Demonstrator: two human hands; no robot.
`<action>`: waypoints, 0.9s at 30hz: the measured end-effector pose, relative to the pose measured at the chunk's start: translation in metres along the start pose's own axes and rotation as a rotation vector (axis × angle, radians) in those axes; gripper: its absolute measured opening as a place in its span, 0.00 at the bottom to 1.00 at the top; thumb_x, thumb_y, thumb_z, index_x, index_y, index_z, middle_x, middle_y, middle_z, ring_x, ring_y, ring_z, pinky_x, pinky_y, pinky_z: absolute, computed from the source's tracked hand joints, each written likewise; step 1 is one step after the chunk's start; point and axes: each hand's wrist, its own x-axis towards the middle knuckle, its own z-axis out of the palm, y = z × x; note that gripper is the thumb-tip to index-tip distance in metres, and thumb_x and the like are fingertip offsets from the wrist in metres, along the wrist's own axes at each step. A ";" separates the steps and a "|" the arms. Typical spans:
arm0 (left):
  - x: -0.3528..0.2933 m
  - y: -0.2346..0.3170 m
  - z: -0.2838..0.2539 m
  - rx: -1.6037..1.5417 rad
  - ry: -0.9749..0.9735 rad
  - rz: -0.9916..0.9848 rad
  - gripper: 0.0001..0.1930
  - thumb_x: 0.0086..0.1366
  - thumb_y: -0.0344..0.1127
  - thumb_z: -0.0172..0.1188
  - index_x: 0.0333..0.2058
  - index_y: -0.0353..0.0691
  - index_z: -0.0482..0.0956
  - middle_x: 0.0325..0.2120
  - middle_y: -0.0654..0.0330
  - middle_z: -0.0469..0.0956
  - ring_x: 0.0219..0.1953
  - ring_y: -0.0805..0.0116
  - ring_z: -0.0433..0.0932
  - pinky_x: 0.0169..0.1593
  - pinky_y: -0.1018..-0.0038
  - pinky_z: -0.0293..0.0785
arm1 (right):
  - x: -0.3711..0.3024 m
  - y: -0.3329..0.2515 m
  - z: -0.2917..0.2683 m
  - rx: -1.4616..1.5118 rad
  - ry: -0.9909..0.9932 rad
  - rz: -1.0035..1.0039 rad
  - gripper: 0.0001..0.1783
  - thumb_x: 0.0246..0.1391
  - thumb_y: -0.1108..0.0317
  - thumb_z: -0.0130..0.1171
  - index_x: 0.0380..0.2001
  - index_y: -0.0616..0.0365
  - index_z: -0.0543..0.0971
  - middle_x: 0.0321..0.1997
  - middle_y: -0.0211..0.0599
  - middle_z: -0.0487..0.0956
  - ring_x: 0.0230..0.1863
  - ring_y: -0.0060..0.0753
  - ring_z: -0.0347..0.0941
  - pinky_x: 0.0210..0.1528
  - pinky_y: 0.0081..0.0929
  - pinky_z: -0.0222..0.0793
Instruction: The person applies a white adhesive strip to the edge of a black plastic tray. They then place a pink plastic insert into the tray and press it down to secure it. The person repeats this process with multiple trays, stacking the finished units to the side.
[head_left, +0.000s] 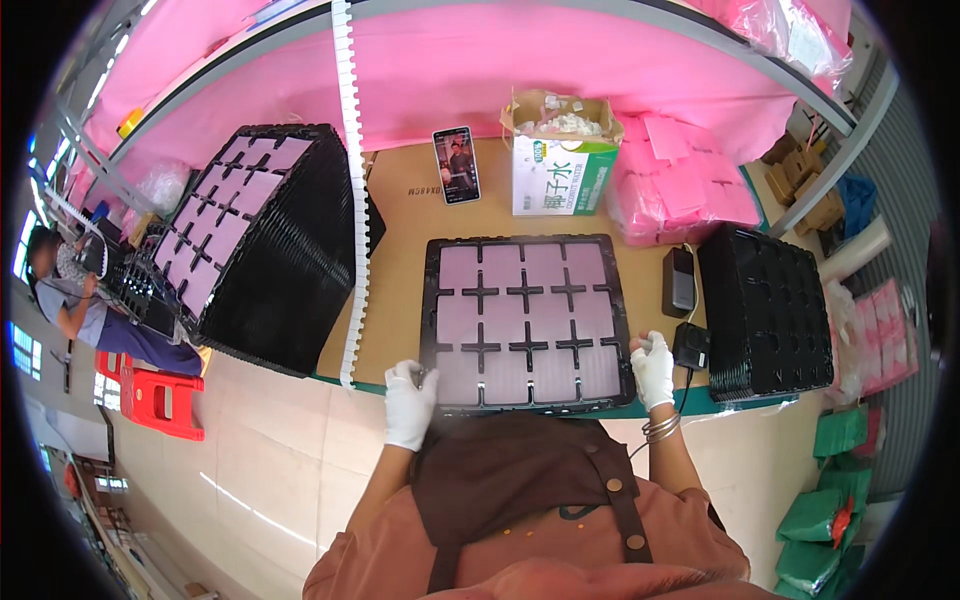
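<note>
A black plastic gridded tray [525, 348] with pale-pink inserts [502, 266] lies on the brown cardboard-topped counter [400, 270]; white-gloved left hand [410, 405] and right hand [653, 372] flank it, apparently for steadying; whether their fingers grip, I cannot tell.

At the frame's centre, a black tray [429, 330] holds lilac squares [503, 319] patterned with black crosses [525, 293]; bright pink sheeting [430, 70] colours the top.
</note>
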 end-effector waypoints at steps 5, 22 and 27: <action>0.018 0.002 -0.022 -0.643 -0.179 -0.113 0.26 0.58 0.33 0.65 0.52 0.27 0.69 0.38 0.54 0.79 0.38 0.70 0.77 0.45 0.75 0.74 | -0.006 0.016 0.006 0.068 -0.028 -0.078 0.16 0.56 0.69 0.57 0.47 0.64 0.75 0.40 0.48 0.82 0.38 0.39 0.81 0.42 0.29 0.74; 0.034 0.038 -0.295 -0.917 0.524 0.095 0.25 0.61 0.34 0.53 0.57 0.35 0.69 0.45 0.59 0.76 0.47 0.70 0.75 0.53 0.74 0.68 | 0.060 0.205 -0.318 0.804 1.021 0.280 0.42 0.62 0.40 0.47 0.62 0.71 0.62 0.65 0.53 0.66 0.63 0.46 0.65 0.66 0.37 0.59; 0.110 0.002 -0.322 -0.881 0.570 -0.028 0.17 0.58 0.34 0.55 0.47 0.40 0.74 0.30 0.69 0.73 0.27 0.80 0.72 0.29 0.82 0.69 | 0.096 0.280 -0.353 0.486 1.063 0.302 0.49 0.62 0.34 0.32 0.65 0.73 0.58 0.69 0.59 0.58 0.67 0.53 0.60 0.69 0.41 0.53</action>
